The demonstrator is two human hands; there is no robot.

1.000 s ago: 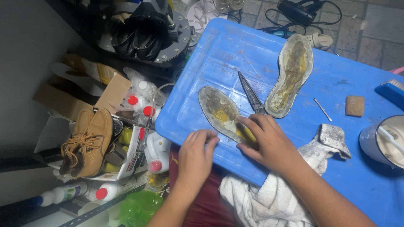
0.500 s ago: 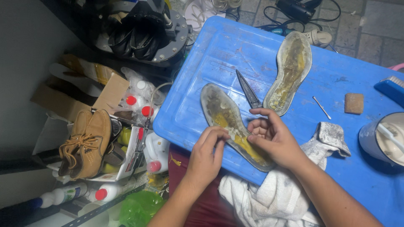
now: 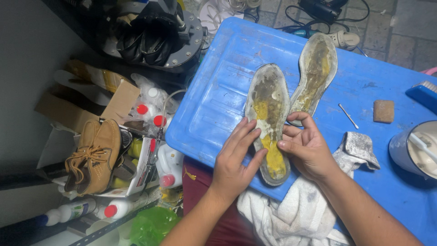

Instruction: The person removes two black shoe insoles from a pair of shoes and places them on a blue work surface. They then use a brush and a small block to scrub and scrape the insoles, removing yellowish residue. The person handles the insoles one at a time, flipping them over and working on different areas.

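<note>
You held a worn shoe sole (image 3: 268,123) with yellow glue stains, lying lengthwise on the near part of the blue plastic lid (image 3: 218,91) that served as your desk, its heel end jutting past the near edge. Your left hand (image 3: 236,159) lay along the sole's left edge, fingers stretched out and pressing its rim. Your right hand (image 3: 307,146) curled around the right edge, thumb on the yellow patch, fingers bent behind, so it gripped the sole. A second sole (image 3: 316,73) lay just beside it, touching it near the toe end, angled up and to the right. A white towel (image 3: 291,214) hung under your right wrist. To the right sat a grey rag (image 3: 359,148), a cotton swab (image 3: 348,115), a brown sponge block (image 3: 383,110) and a cup of white paste (image 3: 416,148). Left of the desk, a tan lace-up boot (image 3: 93,155) rested on a cluttered box among red-capped bottles (image 3: 157,120).
</note>
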